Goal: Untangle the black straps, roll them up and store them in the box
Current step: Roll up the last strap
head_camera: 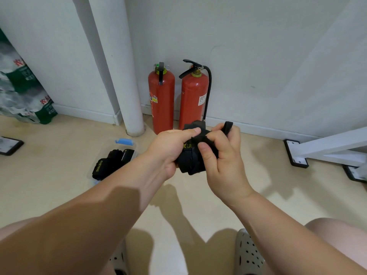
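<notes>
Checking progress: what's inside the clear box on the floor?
Rolled black straps with yellow lettering lie inside the clear box. The left forearm covers its near corner, hiding any more there.

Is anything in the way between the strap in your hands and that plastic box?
Nothing visible does. The left hand and right hand grip the black strap in the air; the open box, already holding rolled straps, sits on the floor to their left.

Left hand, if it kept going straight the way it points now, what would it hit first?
Probably the right hand: the left hand grips the black strap, and the right hand holds the same strap just beyond it. Farther on stands a red fire extinguisher, though depth is unclear.
</notes>
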